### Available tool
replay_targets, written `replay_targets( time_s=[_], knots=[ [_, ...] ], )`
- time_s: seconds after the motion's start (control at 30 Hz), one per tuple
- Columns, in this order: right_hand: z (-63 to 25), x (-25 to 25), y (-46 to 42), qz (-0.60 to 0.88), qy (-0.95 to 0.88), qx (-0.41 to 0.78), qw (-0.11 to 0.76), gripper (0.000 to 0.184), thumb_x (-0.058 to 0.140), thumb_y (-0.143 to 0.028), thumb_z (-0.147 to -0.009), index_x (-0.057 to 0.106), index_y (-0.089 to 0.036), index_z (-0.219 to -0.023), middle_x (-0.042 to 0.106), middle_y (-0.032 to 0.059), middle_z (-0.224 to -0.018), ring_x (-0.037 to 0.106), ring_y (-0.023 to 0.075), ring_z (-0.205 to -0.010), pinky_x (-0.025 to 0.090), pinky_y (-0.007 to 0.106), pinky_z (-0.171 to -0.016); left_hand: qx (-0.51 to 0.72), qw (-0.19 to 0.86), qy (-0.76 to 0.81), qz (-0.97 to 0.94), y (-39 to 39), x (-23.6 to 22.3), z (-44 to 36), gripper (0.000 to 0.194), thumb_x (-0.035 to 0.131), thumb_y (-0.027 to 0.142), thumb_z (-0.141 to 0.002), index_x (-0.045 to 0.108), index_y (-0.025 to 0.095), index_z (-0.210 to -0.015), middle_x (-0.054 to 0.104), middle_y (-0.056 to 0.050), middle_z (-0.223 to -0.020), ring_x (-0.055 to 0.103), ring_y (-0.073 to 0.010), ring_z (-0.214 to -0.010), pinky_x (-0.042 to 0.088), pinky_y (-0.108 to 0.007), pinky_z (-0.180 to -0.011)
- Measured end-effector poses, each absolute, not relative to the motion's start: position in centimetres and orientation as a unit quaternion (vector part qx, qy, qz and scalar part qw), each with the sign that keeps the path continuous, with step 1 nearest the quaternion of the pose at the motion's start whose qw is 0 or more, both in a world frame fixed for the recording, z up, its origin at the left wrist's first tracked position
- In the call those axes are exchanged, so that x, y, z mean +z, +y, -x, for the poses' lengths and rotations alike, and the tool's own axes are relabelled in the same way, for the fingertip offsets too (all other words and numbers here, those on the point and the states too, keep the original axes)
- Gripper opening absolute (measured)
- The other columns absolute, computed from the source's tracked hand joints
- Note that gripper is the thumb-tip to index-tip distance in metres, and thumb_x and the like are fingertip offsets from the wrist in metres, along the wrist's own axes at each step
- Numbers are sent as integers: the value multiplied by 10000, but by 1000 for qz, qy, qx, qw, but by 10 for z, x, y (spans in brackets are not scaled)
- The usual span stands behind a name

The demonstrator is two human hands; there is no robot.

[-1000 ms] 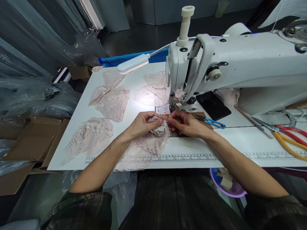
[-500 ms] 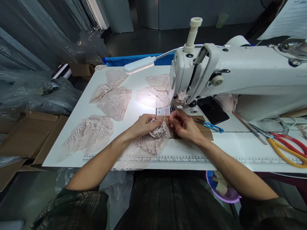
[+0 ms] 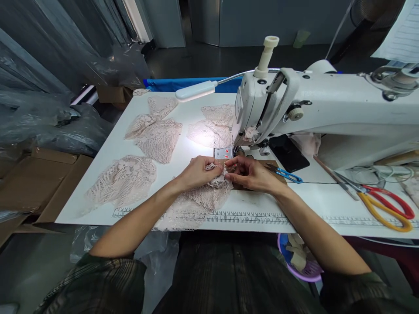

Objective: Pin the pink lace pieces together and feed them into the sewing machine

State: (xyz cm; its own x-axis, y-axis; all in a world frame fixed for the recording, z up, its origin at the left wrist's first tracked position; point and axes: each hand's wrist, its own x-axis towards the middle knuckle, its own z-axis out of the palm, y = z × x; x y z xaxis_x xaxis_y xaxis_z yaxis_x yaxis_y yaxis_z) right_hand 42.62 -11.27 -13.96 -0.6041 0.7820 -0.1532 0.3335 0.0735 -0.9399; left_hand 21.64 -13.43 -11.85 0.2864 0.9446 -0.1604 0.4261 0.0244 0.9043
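Observation:
Pale pink lace fabric (image 3: 209, 196) lies bunched in front of the sewing machine (image 3: 262, 104), its lower part spread toward the table's front edge. My left hand (image 3: 199, 172) is closed on the upper edge of this lace, thumb on top. From the other side, my right hand (image 3: 250, 174) grips the same edge between thumb and fingers, close to the left fingertips. Both hands are just in front of the metal needle plate (image 3: 223, 153). Blue-handled thread snips (image 3: 288, 175) lie right of my right hand, on a brown patch (image 3: 278, 168).
More lace pieces (image 3: 159, 139) are spread on the left of the white table (image 3: 98, 174). A lit lamp (image 3: 196, 90) hangs over the back. On the right are a black phone (image 3: 290, 153) and scissors (image 3: 386, 205) with red and yellow handles. A printed ruler (image 3: 255, 216) runs along the front.
My right hand has moved left from beside the presser foot onto the lace edge, meeting my left hand. The left hand stays on the lace. The view has shifted slightly.

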Motion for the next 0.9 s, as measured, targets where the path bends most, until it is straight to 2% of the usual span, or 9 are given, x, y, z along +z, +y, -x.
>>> replay_targets(
  time_s=[0.1, 0.2, 0.3, 0.4, 0.53, 0.6, 0.67, 0.77, 0.9],
  knots=[
    [-423, -137, -115, 392, -717, 526, 236, 359, 669, -461, -843, 585, -163, -1025, 460, -59, -602, 410, 75, -539, 305, 216, -494, 270, 472, 533, -649, -135, -119, -216, 280, 606, 413, -795, 707, 162, -725, 526, 17, -557, 392, -93, -501, 312, -225, -501],
    [-422, -137, -115, 405, -739, 479, 246, 249, 587, -406, -898, 557, -159, -894, 468, -47, -593, 397, 76, -526, 302, 229, -504, 271, 461, 540, -650, -135, -121, -216, 282, 593, 412, -799, 684, 162, -705, 452, 40, -523, 342, -83, -488, 281, -225, -495],
    [-420, -139, -115, 416, -755, 439, 253, 197, 513, -354, -923, 514, -168, -858, 515, -15, -656, 447, 96, -578, 346, 247, -564, 267, 468, 543, -644, -135, -122, -216, 290, 597, 424, -802, 655, 165, -687, 438, 40, -539, 344, -82, -495, 268, -223, -489],
    [-414, -144, -119, 418, -756, 412, 290, 163, 458, -323, -925, 444, -192, -830, 493, -3, -685, 454, 119, -615, 361, 262, -591, 269, 493, 539, -628, -135, -119, -217, 308, 621, 450, -789, 632, 167, -666, 464, 28, -565, 375, -89, -513, 287, -224, -495],
    [-405, -149, -131, 400, -796, 267, 368, 50, 412, -213, -897, 402, -210, -847, 573, 68, -860, 523, 164, -752, 372, 285, -632, 283, 575, 473, -605, -135, -114, -218, 318, 640, 464, -795, 624, 169, -677, 466, 22, -601, 380, -92, -545, 304, -226, -519],
    [-402, -150, -135, 369, -830, 190, 374, 54, 398, -157, -863, 400, -212, -863, 599, 99, -947, 554, 184, -818, 352, 285, -619, 285, 622, 434, -586, -135, -113, -219, 312, 653, 451, -796, 615, 167, -674, 478, 17, -630, 395, -94, -567, 312, -229, -533],
    [-401, -150, -137, 353, -852, 151, 357, 97, 394, -126, -821, 395, -213, -862, 599, 92, -900, 557, 184, -782, 318, 279, -585, 285, 644, 425, -569, -134, -113, -218, 296, 673, 428, -786, 618, 162, -670, 495, 14, -646, 409, -93, -578, 317, -231, -541],
    [-396, -146, -137, 373, -850, 142, 344, 127, 402, -108, -773, 378, -213, -842, 572, 64, -794, 525, 167, -674, 280, 274, -555, 292, 634, 440, -565, -134, -112, -217, 259, 690, 394, -778, 653, 151, -698, 538, 5, -660, 445, -94, -596, 347, -233, -566],
    [-392, -134, -136, 399, -842, 134, 337, 128, 416, -118, -750, 392, -205, -842, 569, 64, -786, 485, 159, -619, 245, 278, -539, 328, 607, 444, -572, -135, -105, -212, 215, 711, 352, -760, 661, 146, -728, 559, 13, -629, 450, -74, -542, 351, -214, -515]
  ],
)
